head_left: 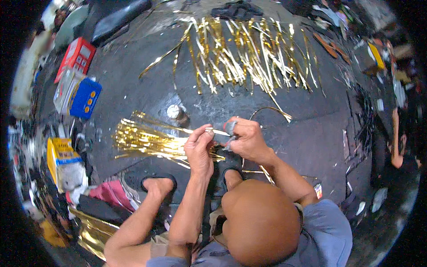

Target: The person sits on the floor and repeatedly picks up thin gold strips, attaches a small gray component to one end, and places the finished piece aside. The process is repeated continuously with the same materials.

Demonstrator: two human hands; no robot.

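Gold strip: the narrow band [219, 132] is stretched between the two hands, above the dark surface [311, 133], nearer its near edge than its far one.
Left hand: the hand [200, 144] pinches the band narrowly between thumb and fingers, its forearm rising from the near edge.
Right hand: the curled hand [250, 139] is closed around the other end of the band, just beside the left one.
Grey material: a soft, fuzzy piece [231, 128] sits at the right fingers; whether worn or held, I cannot tell.
Gold bundle: a thick sheaf of strips [151, 141] lies left of the hands, its right end partly behind the left wrist.
Fringe: a wide spread of gold strips [242, 58] lies along the far edge, with many tips toward the hands.
Metal can: a small round container [178, 113] stands just beyond the bundle.
Boxes: red [76, 60], blue [85, 99] and yellow [64, 158] ones line the left edge.
Near left corner: a pink cloth [114, 195] lies near a shiny gold sheet [91, 231].
Right edge: another person's bare arm [396, 147] shows past thin dark strips [362, 120].
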